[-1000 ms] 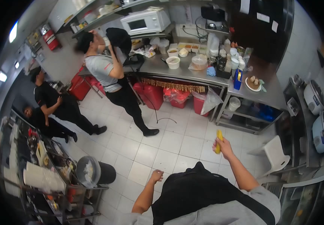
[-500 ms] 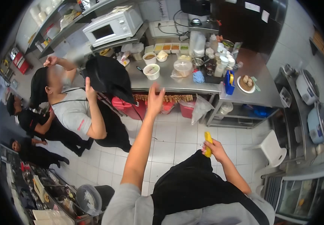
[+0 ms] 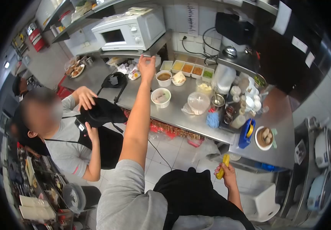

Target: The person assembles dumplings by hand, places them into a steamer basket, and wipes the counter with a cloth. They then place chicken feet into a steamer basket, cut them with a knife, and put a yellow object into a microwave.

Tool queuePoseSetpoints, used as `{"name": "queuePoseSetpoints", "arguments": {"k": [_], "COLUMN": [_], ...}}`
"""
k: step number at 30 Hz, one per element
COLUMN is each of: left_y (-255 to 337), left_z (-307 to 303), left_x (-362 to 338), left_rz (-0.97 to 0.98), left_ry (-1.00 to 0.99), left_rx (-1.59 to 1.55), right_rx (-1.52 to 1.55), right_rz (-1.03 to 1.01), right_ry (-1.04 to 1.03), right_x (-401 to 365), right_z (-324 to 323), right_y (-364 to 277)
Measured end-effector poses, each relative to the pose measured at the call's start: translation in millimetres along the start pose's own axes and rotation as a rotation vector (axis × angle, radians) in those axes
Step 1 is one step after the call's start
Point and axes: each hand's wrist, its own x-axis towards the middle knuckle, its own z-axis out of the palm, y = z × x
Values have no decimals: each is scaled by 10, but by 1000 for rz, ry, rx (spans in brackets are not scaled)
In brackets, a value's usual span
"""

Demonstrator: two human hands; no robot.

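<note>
My left arm stretches forward over the steel counter (image 3: 131,99), and my left hand (image 3: 147,69) is raised just below the microwave's front edge. Its fingers are apart and hold nothing. Low on the right, my right hand (image 3: 230,174) is wrapped round a yellow elongated object (image 3: 223,167), whose exact kind I cannot make out. Nearest to my left hand on the counter are a tub of brown sauce (image 3: 164,79) and a white tub with pale contents (image 3: 161,98). A white microwave (image 3: 129,32) rests on the shelf above.
On the left a co-worker (image 3: 64,130) holds a black cap (image 3: 100,111) and a small black device (image 3: 81,125). Topping containers (image 3: 187,68), bottles (image 3: 249,99) and a blue tape dispenser (image 3: 246,133) stand on the counter. A white chair (image 3: 263,203) is at lower right.
My view has moved closer to the counter. My left hand has risen from the counter's front edge towards the microwave. My right hand keeps the yellow object. The co-worker has lowered the cap.
</note>
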Motion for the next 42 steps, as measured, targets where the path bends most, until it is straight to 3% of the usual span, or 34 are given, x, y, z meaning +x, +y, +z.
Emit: {"name": "queuePoseSetpoints", "arguments": {"k": [1,5,12,23,25,29,31,33,35,37,38,39,40,41,42], "left_y": [-53,-188,-638,-525,-501,-509,-528,-467,-160,-215,-173,-314,-551,-755,-968], "left_z": [3,125,214,153,192,201,91,-188,-744,-1418,-1732,-2047,-2294,-2552,-2690], "left_x": [68,404,766,840,840,823,797,831,789,1061,1252,1535,1854,2152,2347], "left_rz": [10,-25,-52,66,151,133,224,164,490,612,541,332,18,-194,-285], "left_ry": [-25,-93,-95,-178,-111,-90,-55,15,330,628,851,909,911,790,844], "left_rx": [130,148,157,314,300,343,327,279,456,556,708,684,569,364,475], "right_rx": [-17,-101,-68,-157,-117,-199,-192,-228,-175,-149,-159,-147,-159,-177,-199], "right_rz": [11,40,56,119,138,147,128,156,159,132,121,120,137,151,160], "right_ry": [-18,-99,-171,-332,-367,-487,-499,-563,-548,-563,-540,-540,-537,-540,-527], "right_x": [133,628,1185,1779,1878,2041,2093,2149,2114,2172,2166,2192,2206,2222,2181], "right_z": [22,165,641,1317,1453,1676,1760,1804,1833,1839,1828,1778,1710,1701,1730], "right_y": [-116,-460,-514,-594,-619,-730,-796,-835,-940,-935,-949,-920,-907,-896,-946]}}
